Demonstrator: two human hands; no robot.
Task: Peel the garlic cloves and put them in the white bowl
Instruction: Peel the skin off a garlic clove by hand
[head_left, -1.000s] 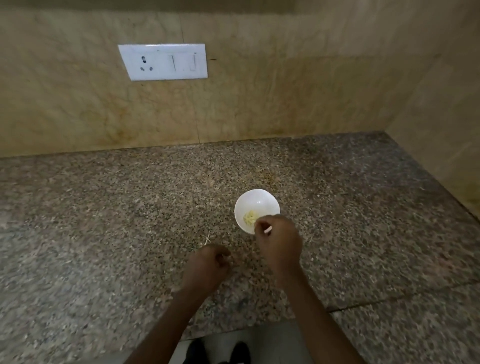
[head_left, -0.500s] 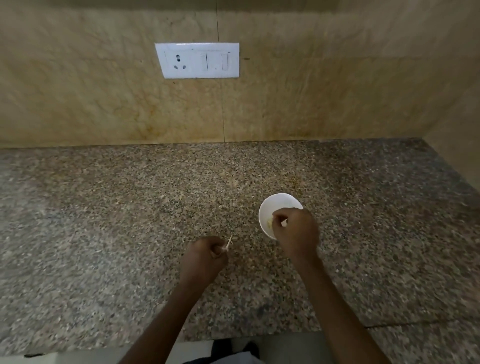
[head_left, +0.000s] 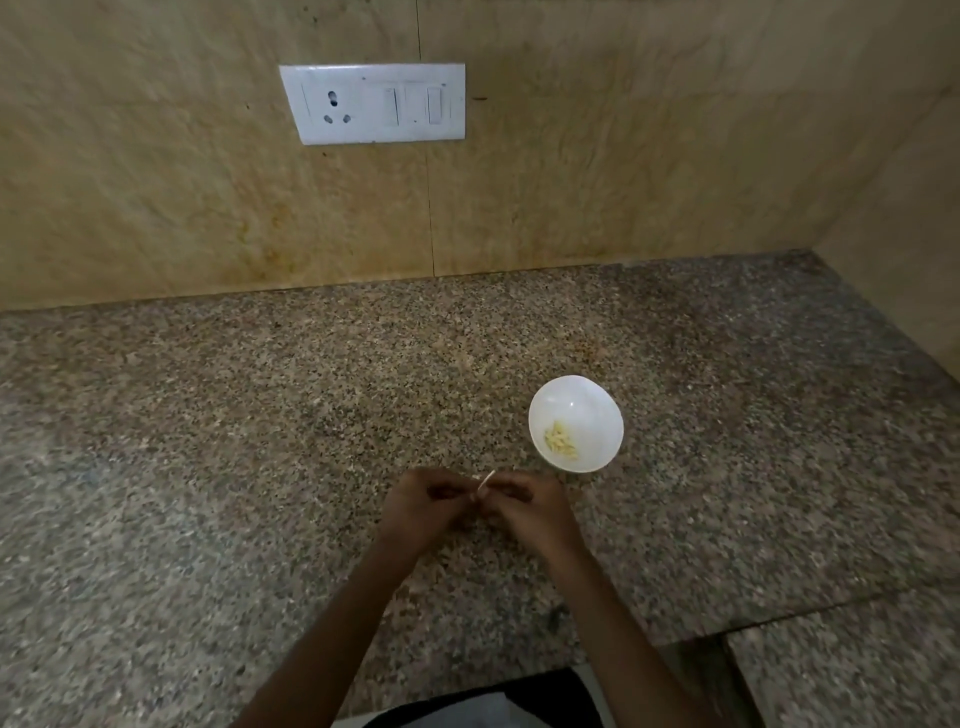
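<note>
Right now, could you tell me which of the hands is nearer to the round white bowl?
Right. The right hand is close in front of the round white bowl; the left hand is farther to the left.

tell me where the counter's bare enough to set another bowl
Bare: the counter left of the left hand, from back wall to front edge; the strip between white bowl and back wall; and right of the bowl toward the side wall. Crowded: just before the bowl, where left hand and right hand pinch a thin pale piece.
</note>
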